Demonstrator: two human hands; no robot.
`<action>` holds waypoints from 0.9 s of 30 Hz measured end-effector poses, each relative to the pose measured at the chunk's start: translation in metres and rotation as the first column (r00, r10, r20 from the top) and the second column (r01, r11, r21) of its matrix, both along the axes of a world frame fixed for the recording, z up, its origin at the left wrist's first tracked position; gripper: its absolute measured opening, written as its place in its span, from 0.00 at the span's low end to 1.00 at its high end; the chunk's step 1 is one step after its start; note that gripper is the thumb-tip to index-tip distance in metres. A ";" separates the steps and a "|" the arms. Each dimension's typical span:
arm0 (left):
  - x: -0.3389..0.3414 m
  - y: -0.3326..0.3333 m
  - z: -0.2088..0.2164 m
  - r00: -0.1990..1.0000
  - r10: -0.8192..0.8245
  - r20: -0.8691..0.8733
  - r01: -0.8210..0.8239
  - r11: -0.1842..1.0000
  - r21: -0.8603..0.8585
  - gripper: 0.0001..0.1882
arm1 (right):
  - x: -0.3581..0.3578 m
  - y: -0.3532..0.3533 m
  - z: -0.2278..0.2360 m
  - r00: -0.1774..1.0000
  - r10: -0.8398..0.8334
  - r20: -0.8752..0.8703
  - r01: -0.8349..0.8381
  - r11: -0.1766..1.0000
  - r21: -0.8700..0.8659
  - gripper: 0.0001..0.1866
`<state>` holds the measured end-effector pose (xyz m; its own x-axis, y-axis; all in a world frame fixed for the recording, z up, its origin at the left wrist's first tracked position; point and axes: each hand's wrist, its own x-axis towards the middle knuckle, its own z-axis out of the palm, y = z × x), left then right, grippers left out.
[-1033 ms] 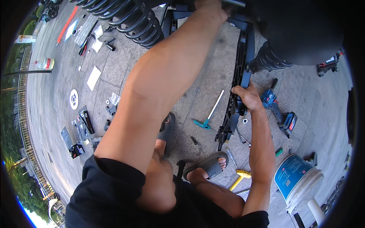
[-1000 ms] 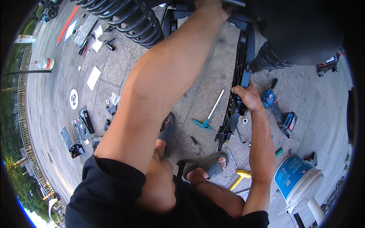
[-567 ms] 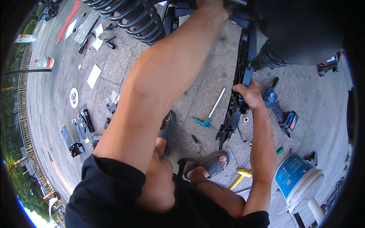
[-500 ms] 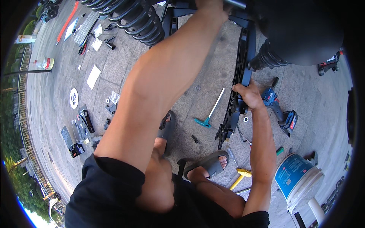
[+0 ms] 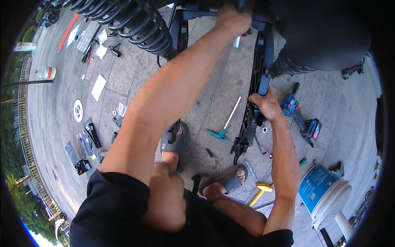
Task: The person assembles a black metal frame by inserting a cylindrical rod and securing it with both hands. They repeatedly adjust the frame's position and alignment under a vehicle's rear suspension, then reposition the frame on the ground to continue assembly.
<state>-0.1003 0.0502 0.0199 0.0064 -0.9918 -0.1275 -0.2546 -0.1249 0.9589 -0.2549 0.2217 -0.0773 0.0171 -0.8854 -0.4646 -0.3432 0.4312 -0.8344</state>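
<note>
My right hand [image 5: 267, 106] is wrapped round the right arm of a black metal fork-shaped frame [image 5: 258, 61], its thumb on the inner side. Up at the frame's crosspiece, my left hand [image 5: 233, 20] is closed with curled fingers. A dark part meets its fingers there, too hidden to name. A black coil-spring shock absorber [image 5: 142, 26] slants down at the upper left, beside my left forearm. On the other side a second coil spring [image 5: 288, 64] shows under a large dark rounded part [image 5: 325, 33].
On the paving lie a teal T-handle wrench [image 5: 222, 134], a blue cordless impact driver [image 5: 293, 108] and a yellow-headed hammer [image 5: 263, 188]. A blue-and-white bucket [image 5: 319, 187] stands at the lower right. Papers, a white disc [image 5: 78, 111] and small boxes [image 5: 83, 165] lie leftward.
My left hand has come down slightly into fuller view, its fingers now showing at the crosspiece. My right hand keeps its hold on the frame arm. The view has shifted a little.
</note>
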 end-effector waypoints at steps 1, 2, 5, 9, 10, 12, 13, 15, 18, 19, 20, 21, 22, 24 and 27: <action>0.000 0.000 -0.002 0.999 -0.029 -0.015 0.029 1.000 0.008 0.20 | 0.001 0.000 0.001 1.000 -0.002 0.019 0.002 1.000 0.010 0.39; -0.005 0.001 -0.007 0.997 0.062 0.050 -0.054 0.988 -0.146 0.20 | 0.002 0.001 0.002 0.999 -0.005 0.039 0.004 1.000 0.021 0.39; -0.008 -0.004 -0.021 0.993 0.110 0.035 -0.103 0.982 -0.158 0.20 | 0.004 0.004 0.004 0.991 -0.037 0.132 0.029 0.998 0.062 0.40; 0.021 -0.018 -0.027 0.769 0.190 0.611 -0.003 0.956 -0.293 0.20 | -0.003 0.000 0.003 0.996 -0.030 0.078 0.029 1.000 0.010 0.43; 0.031 -0.014 -0.026 0.745 0.164 0.647 0.045 0.955 -0.294 0.20 | -0.005 -0.001 0.002 0.998 -0.018 0.052 0.019 1.000 -0.013 0.43; 0.048 -0.007 -0.018 0.689 0.123 0.714 0.137 0.946 -0.295 0.20 | -0.009 -0.004 0.002 0.999 -0.031 -0.011 0.030 0.999 -0.027 0.43; 0.053 -0.004 -0.012 0.695 0.083 0.714 0.129 0.963 -0.237 0.21 | -0.010 -0.005 0.001 1.000 -0.016 0.013 0.016 0.999 -0.029 0.44; 0.058 0.001 -0.001 0.707 -0.003 0.707 0.114 0.987 -0.111 0.24 | -0.012 -0.006 0.002 0.998 -0.026 0.054 0.025 1.000 0.013 0.45; 0.056 0.004 0.006 0.674 -0.019 0.739 0.111 0.991 -0.075 0.23 | -0.013 -0.007 0.003 0.985 0.003 0.170 -0.007 1.000 0.023 0.45; 0.056 0.004 0.006 0.673 0.003 0.739 0.105 0.989 -0.101 0.23 | -0.012 -0.007 0.003 0.992 0.018 0.129 -0.019 1.000 0.011 0.44; 0.054 0.004 0.004 0.676 0.019 0.737 0.105 0.987 -0.122 0.23 | -0.012 -0.006 0.003 0.996 0.026 0.083 -0.026 1.000 0.005 0.44; 0.052 0.003 0.002 0.682 0.033 0.731 0.108 0.983 -0.146 0.23 | -0.012 -0.006 0.003 0.999 0.030 0.033 -0.030 1.000 -0.002 0.43; 0.051 0.004 0.001 0.718 0.044 0.694 0.115 0.977 -0.182 0.23 | -0.012 -0.006 0.002 1.000 0.024 0.002 -0.024 1.000 0.001 0.42; 0.050 0.009 0.001 0.784 0.064 0.618 0.115 0.963 -0.246 0.22 | -0.012 -0.005 0.001 0.998 0.022 -0.066 -0.022 1.000 0.005 0.41; 0.053 0.042 -0.001 0.786 0.149 0.600 0.141 0.901 -0.409 0.21 | -0.010 -0.004 -0.001 0.999 0.022 0.032 -0.024 0.999 0.034 0.41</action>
<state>-0.0477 0.0917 0.0189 -0.0584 -0.9448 0.3223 -0.7947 0.2394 0.5578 -0.2653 0.2173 -0.0785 0.0523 -0.8681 -0.4936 -0.3272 0.4521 -0.8298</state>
